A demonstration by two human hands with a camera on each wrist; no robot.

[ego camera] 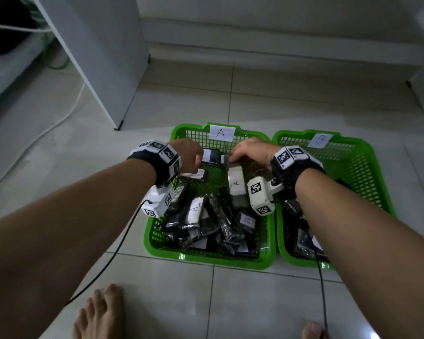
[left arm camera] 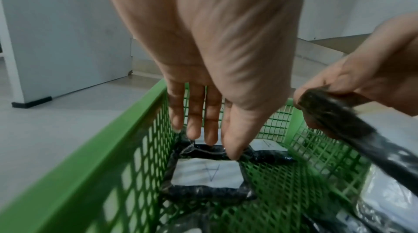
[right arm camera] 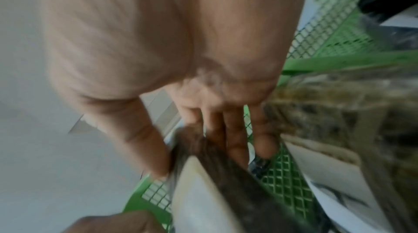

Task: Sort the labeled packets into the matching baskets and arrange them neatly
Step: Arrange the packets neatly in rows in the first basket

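two green mesh baskets are sitting side by side on the tiled floor [ego camera: 255, 99]. basket a [ego camera: 157, 237] is carrying a paper tag "a" [ego camera: 222, 133] on its far wall and is holding a loose heap of dark packets [ego camera: 220, 223] with white "a" labels at its near end. basket b [ego camera: 387, 201], touching it on the right, is holding a few dark packets [ego camera: 304, 241] at its near end, mostly hidden under the right forearm.

left hand [left arm camera: 217, 68] is reaching down into the far left corner of basket a, fingers [left arm camera: 194, 126] straight and slightly apart, tips touching the far edge of a flat packet [left arm camera: 205, 174] labelled "a". a second flat packet [left arm camera: 269, 149] is lying just right of those fingers.

right hand [ego camera: 251, 151] is gripping the far end of a long packet [ego camera: 236, 183] labelled "a", thumb and fingers [right arm camera: 237, 138] clamped on it, over the middle of basket a.

a white cabinet [ego camera: 103, 57] is standing beyond the left hand, with a white cable [ego camera: 59, 118] on the floor beside it. bare feet [ego camera: 101, 311] are showing at the near edge.
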